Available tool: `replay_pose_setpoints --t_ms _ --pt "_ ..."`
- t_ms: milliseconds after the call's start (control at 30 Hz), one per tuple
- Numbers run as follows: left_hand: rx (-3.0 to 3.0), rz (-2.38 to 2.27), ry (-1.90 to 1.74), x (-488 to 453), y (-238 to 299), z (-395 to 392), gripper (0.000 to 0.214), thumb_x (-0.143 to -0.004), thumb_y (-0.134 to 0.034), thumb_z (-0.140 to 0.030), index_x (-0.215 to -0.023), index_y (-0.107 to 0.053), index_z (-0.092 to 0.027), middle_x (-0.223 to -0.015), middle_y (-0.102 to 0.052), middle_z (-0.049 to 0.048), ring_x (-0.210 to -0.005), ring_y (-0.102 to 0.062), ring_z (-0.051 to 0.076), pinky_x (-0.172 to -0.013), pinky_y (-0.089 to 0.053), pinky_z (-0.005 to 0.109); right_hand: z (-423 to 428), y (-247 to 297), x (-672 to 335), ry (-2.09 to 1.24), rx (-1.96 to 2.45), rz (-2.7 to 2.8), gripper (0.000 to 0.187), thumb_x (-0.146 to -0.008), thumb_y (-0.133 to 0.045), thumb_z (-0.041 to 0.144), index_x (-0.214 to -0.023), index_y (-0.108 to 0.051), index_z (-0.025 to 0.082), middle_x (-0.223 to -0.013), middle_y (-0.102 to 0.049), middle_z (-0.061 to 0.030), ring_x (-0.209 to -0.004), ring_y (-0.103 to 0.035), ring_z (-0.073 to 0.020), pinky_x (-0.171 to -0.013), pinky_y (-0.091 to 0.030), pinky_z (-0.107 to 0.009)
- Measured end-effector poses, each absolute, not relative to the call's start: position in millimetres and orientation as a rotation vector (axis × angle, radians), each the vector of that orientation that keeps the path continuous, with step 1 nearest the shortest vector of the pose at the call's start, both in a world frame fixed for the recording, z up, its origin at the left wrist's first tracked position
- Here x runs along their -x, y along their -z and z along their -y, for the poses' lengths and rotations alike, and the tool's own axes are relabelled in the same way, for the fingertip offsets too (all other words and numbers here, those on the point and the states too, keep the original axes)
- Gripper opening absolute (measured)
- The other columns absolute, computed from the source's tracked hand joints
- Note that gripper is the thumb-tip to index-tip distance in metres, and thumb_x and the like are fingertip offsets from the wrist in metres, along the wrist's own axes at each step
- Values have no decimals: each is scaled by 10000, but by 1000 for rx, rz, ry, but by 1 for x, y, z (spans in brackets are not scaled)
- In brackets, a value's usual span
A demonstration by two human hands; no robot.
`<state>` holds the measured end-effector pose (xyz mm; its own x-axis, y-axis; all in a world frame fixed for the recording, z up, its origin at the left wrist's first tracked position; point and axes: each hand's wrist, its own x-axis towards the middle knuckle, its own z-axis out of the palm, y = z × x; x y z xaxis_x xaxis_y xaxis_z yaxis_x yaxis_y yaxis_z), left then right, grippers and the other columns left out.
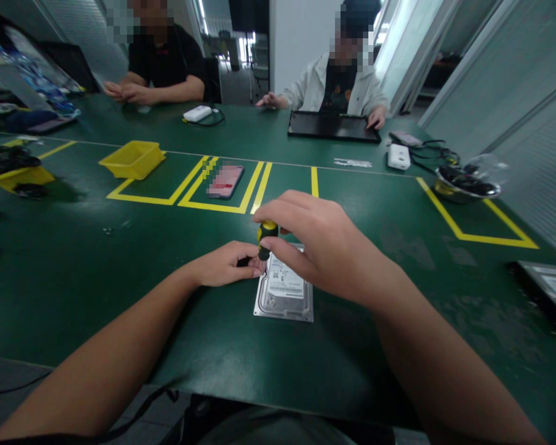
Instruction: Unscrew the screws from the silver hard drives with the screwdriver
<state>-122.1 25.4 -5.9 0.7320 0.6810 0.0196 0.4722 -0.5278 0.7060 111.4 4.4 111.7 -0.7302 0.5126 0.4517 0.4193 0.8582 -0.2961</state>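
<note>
A silver hard drive with a white label lies flat on the green table in front of me. My right hand is closed round the yellow and black handle of a short screwdriver, held upright over the drive's upper left edge. Its tip is hard to make out. Against that same left edge, my left hand has thumb and fingers curled, gripping the side of the drive close below the screwdriver. Part of the drive's right top is covered by my right hand.
Yellow tape marks boxes on the table. Beyond are a yellow bin, a phone and a metal bowl of dark parts. Another drive lies at right. Two people sit opposite, one touching a black panel.
</note>
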Motion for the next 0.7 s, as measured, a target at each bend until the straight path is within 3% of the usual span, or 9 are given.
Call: replay_pose_setpoints --t_ms 200,433,567,700 --pt "-2234 -905 -369 121 3 -24 285 -930 -560 -422 -946 -656 -154 -860 -677 34 -818 -618 190 -753 -487 294 -5 -106 -107 -120 741 2496 175 -919 -589 283 -1026 -602 144 -955 -607 -63 -844 -539 -180 -708 -376 -293" --pt "-2216 -900 -388 118 -1 -20 245 -933 -549 -385 -890 -646 -164 -870 -683 41 -812 -623 190 -736 -484 292 -5 -91 -97 161 806 2439 359 -979 -452 497 -984 -593 168 -812 -591 -43 -675 -464 -148 -589 -267 -295" --pt "-2225 -908 -389 118 0 -20 261 -937 -533 -394 -921 -645 -159 -852 -672 38 -803 -615 185 -742 -487 291 -3 -88 -94 188 885 2479 427 -1004 -344 505 -957 -604 170 -801 -581 -57 -669 -458 -160 -580 -259 -308" --pt "-2224 -867 -418 119 2 -21 286 -952 -502 -404 -853 -610 -159 -764 -622 12 -750 -581 161 -753 -497 284 -1 -93 -94 -15 828 2517 413 -994 -285 407 -1025 -599 139 -914 -559 -94 -767 -485 -191 -638 -353 -318"
